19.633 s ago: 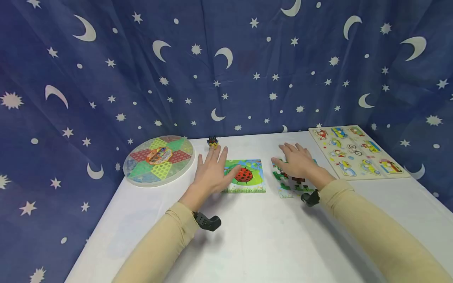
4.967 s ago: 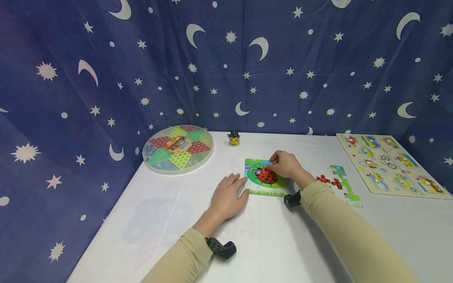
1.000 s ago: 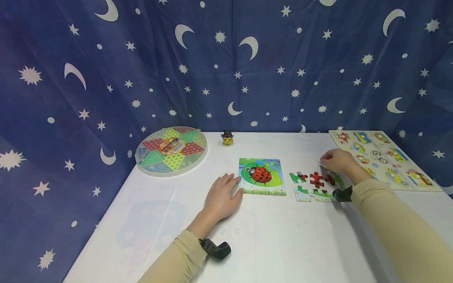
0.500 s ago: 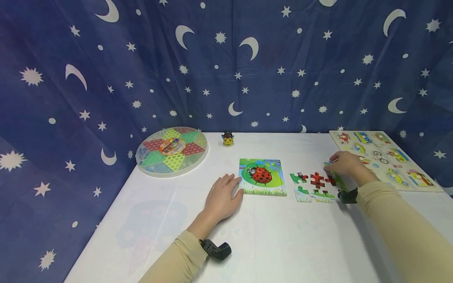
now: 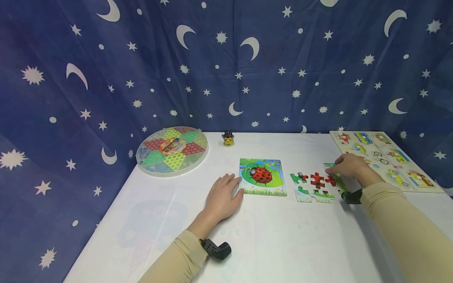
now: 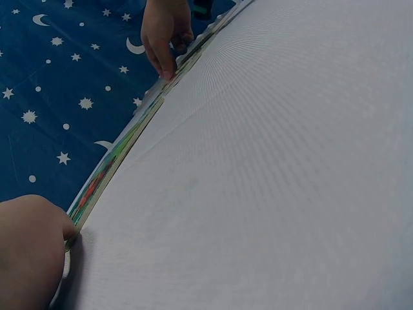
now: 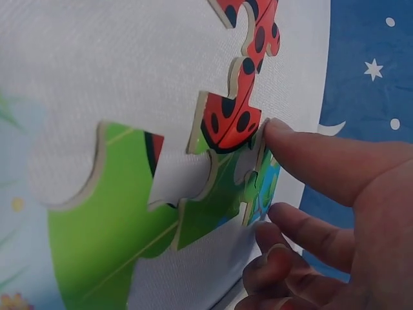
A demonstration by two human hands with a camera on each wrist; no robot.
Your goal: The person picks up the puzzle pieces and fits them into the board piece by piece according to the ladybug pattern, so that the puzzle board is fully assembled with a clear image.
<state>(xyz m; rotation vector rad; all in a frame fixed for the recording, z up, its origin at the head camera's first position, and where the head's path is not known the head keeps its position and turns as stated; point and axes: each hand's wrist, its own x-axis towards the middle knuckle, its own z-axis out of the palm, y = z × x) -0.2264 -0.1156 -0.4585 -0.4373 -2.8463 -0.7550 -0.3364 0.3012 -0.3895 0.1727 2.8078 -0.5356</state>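
Flat on the table, my left hand [image 5: 222, 197] rests with its fingers at the left edge of a square ladybug picture board [image 5: 261, 177]. Right of that board lie several loose jigsaw pieces, among them a red spotted piece [image 5: 317, 180] and a grassy corner piece [image 5: 303, 194]. My right hand [image 5: 348, 166] is at the far right of this group. In the right wrist view its thumb [image 7: 322, 158] and fingers pinch the opposite edges of a blue-green jigsaw piece [image 7: 268, 184], which lies against a green piece [image 7: 216, 200].
A round Chinese checkers board [image 5: 172, 151] lies at the back left. Behind the ladybug board stands a small yellow and black figurine [image 5: 228, 138]. A wooden peg puzzle board [image 5: 383, 161] is close to my right hand. A blue star-patterned curtain [image 5: 226, 67] borders the table.
My right hand went from the ladybug board to the loose pieces, then shifted slightly right onto the far blue-green piece. Earlier pieces have been spread apart. My left hand has stayed put lately.
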